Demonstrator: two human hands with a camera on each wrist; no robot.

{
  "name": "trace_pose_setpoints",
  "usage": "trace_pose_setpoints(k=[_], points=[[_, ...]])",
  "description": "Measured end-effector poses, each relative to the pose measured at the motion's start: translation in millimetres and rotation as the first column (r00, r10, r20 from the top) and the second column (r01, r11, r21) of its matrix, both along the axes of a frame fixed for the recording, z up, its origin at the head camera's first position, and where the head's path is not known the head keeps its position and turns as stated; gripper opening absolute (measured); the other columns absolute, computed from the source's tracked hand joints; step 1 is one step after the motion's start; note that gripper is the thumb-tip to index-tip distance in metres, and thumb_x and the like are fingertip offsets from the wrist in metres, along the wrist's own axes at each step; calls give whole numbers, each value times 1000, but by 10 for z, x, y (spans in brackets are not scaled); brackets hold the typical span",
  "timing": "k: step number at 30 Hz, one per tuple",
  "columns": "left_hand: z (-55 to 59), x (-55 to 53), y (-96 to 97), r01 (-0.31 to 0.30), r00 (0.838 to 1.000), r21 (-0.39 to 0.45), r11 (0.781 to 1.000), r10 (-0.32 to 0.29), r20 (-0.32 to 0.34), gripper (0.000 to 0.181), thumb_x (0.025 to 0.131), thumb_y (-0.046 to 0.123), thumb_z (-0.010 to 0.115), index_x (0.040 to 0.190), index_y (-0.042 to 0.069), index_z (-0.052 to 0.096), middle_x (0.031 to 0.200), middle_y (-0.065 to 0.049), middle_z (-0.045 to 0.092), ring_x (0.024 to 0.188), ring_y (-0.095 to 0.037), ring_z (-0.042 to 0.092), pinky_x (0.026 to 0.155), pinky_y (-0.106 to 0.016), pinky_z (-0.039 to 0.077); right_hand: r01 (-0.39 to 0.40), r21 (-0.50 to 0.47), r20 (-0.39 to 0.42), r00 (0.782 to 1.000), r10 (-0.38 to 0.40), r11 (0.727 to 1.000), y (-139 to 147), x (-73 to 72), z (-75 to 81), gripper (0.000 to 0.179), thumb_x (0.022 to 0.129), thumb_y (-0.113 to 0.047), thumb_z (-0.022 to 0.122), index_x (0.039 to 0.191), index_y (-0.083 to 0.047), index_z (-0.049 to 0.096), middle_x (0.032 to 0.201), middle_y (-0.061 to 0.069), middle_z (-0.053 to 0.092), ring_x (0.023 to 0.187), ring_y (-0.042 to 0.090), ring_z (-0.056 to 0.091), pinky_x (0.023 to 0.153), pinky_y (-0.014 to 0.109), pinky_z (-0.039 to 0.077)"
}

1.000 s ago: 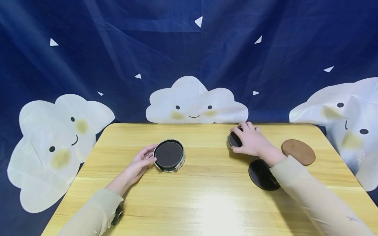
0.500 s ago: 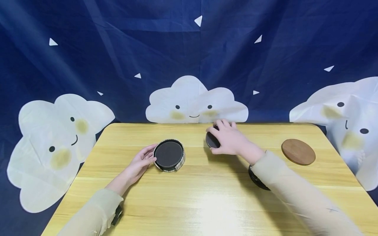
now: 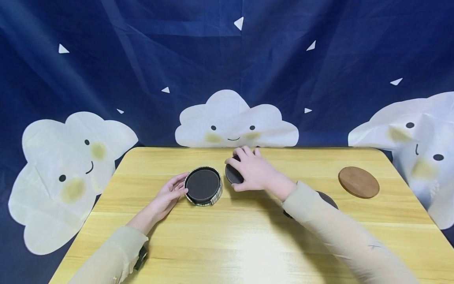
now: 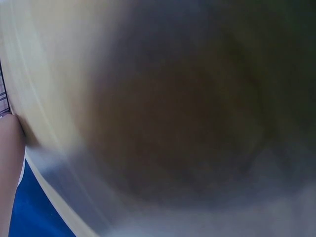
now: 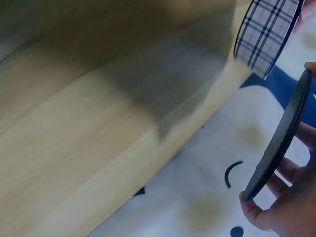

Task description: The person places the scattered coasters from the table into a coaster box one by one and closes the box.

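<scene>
A round plaid coaster holder (image 3: 216, 195) stands left of the table's middle, with a dark round coaster (image 3: 203, 184) showing inside. My left hand (image 3: 168, 198) grips its left side, thumb at the rim. Just right of the holder, my right hand (image 3: 254, 172) pinches a black round coaster (image 3: 233, 174) by its edges. In the right wrist view this coaster (image 5: 280, 142) is tilted and raised, apart from the plaid wall (image 5: 266, 35). The left wrist view is mostly blurred, with a bit of the plaid holder (image 4: 3, 95) at its left edge.
A brown coaster (image 3: 359, 182) lies on the wooden table (image 3: 227, 244) at the right. Another black coaster (image 3: 328, 199) lies partly hidden under the right sleeve (image 3: 330, 221). Behind the table hangs a blue curtain (image 3: 198, 59) with cloud prints.
My right hand has carried the black coaster leftward across the table, close to the holder. The left hand and the holder have stayed in place.
</scene>
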State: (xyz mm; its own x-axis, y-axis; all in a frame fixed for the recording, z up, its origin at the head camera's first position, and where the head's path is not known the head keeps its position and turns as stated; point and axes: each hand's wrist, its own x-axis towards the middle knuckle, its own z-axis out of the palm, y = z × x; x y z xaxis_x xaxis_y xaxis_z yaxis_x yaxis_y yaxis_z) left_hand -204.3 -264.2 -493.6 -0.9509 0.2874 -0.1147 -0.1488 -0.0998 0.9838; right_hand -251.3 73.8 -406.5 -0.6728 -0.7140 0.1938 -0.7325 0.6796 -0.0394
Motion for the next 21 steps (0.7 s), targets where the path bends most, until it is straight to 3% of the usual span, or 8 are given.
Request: trace_pose_setpoints(k=[8,21], points=[[0,1,3,3,1000,-5,1000,-3,-4,70,100,-9,54,163,-10,23,136,16,57,124,4,57,108,-10,47,-45,-9,10,999,45,999,-216,36,-23,72,78,-53,77,140,-23,60,137,12,52,124,32,46,89,49,42],[3,10,5,6,1000,-15,1000,-6,-3,71,100,-8,53,164,-9,22,137,15,55,124,5,57,107,-10,47,-53,15,41,998,53,998,-591,79,-59,74,80,-60,75,143,-24,59,137,8,51,125,28,46,93,46,43]])
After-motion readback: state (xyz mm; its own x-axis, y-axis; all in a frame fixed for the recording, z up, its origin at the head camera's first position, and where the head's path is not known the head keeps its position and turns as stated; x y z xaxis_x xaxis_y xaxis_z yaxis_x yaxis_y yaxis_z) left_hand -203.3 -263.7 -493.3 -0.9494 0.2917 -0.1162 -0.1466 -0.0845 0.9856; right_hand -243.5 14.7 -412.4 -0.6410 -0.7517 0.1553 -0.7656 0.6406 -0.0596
